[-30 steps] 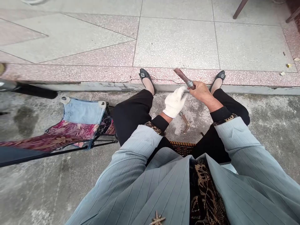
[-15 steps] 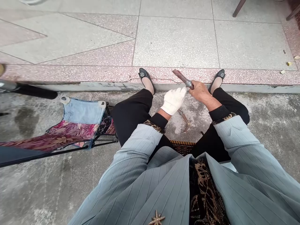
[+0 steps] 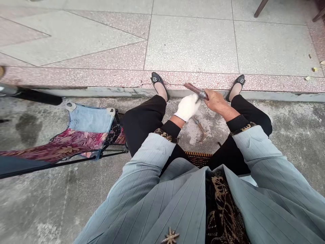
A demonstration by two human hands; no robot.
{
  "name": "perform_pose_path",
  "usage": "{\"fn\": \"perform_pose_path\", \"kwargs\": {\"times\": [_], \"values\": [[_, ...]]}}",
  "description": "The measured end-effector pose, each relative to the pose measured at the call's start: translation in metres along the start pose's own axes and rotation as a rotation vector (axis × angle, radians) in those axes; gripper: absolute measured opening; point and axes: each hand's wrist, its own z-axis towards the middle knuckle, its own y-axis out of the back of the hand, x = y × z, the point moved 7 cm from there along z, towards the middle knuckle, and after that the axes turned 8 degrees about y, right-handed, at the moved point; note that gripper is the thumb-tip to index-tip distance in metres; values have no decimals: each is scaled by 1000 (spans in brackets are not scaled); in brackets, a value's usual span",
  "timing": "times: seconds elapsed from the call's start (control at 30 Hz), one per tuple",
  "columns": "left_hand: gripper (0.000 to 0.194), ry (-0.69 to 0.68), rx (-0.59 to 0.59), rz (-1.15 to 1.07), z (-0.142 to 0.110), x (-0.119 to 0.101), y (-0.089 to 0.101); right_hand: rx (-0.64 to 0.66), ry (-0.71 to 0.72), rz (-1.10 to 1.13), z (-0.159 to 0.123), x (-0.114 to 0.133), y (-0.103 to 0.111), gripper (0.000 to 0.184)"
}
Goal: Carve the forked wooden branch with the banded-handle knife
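The right hand (image 3: 215,100) grips a wire-wrapped stick (image 3: 194,89) above concrete (image 3: 291,135).
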Motion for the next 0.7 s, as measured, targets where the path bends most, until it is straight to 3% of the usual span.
{"fn": "perform_pose_path", "kwargs": {"times": [0.13,0.27,0.33,0.5,0.6,0.7], "values": [[13,112,91,-375,7,13,-3,10,61,-3,-3,4,-4,40],[6,301,340,-964,4,20,-25,23,120,-34,-3,4,-8,45],[6,355,458,-1148,2,19,-37,10,132,-41,-2,1,-6,48],[10,278,622,-1376,3,17,-57,-30,114,-32,-1,-7,0,46],[6,279,634,-1492,3,15,-62,-70,112,-11,-2,-8,3,45],[3,412,550,-1663,2,14,-61,-147,127,19,-3,-7,6,43]]}}
